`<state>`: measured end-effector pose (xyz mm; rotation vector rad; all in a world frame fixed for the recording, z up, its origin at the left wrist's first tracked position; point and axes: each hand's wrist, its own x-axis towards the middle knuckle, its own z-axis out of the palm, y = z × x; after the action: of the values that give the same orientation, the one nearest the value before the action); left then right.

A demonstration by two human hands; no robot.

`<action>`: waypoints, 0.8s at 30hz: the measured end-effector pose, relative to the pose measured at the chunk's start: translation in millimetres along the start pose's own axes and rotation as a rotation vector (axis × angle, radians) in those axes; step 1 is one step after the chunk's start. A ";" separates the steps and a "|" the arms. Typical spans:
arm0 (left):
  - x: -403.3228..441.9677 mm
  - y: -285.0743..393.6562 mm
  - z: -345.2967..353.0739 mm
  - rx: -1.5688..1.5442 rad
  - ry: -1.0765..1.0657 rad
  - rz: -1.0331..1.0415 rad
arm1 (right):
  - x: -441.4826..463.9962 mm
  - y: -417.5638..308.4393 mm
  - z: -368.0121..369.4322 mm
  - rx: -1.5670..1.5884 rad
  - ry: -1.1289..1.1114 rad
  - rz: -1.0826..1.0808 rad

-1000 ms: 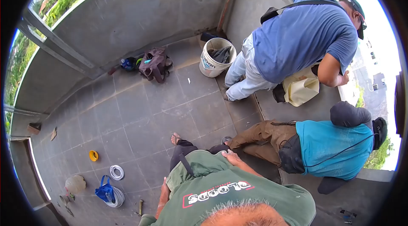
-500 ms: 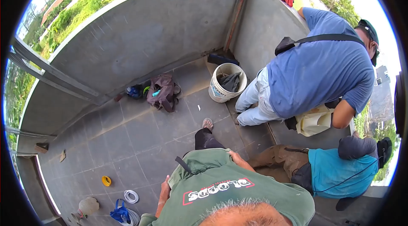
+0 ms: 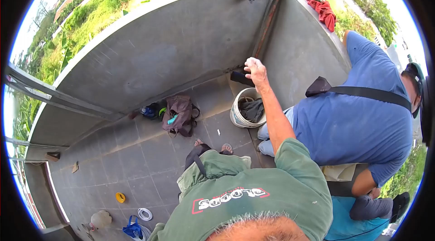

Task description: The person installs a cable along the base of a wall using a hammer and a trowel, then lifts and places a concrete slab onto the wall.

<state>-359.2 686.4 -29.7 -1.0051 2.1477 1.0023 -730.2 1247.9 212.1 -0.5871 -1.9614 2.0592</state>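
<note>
My right hand [image 3: 257, 74] is raised on my outstretched arm, its fingers loosely bent and apart with nothing visible in them. In the picture it appears just above a white bucket [image 3: 236, 115], which has dark cloth [image 3: 252, 110] inside; I cannot tell how far apart they are. Behind the hand, a dark flat object [image 3: 241, 78] lies at the foot of the wall corner. My left hand is out of sight, hidden beyond my green shirt [image 3: 226, 191].
A person in a blue shirt [image 3: 353, 118] leans over the right wall, and one in a teal shirt [image 3: 358, 218] is lower right. A backpack [image 3: 179, 115], yellow roll [image 3: 120, 197], white coil [image 3: 145, 214] and blue item [image 3: 132, 228] lie on the tiles. Red cloth [image 3: 324, 13] hangs on the ledge.
My right hand has risen from my waist and reached forward. My left hand has gone out of sight. The view has shifted, and the teal-shirted person shows lower in it.
</note>
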 end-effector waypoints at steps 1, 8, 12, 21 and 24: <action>6.5 0.4 0.5 -0.024 0.013 -0.006 | 29.8 -35.5 2.8 0.037 0.014 -0.077; -22.3 95.4 -43.9 -0.508 0.001 -0.214 | 205.2 -160.1 -8.8 0.336 0.171 -0.169; -18.2 106.5 -56.7 -0.619 -0.037 -0.332 | 262.3 -189.5 -11.7 0.512 0.370 -0.096; -92.6 84.2 -28.4 -0.834 0.159 -0.518 | 529.7 -169.7 -118.9 0.592 0.305 0.069; -143.7 64.4 11.4 -0.873 0.142 -0.658 | 463.8 -203.4 -86.1 -0.792 0.604 -0.006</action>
<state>-328.6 780.2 93.6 -2.0472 1.2352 1.5495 -1126.4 1542.2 354.9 -1.1689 -2.2708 0.8435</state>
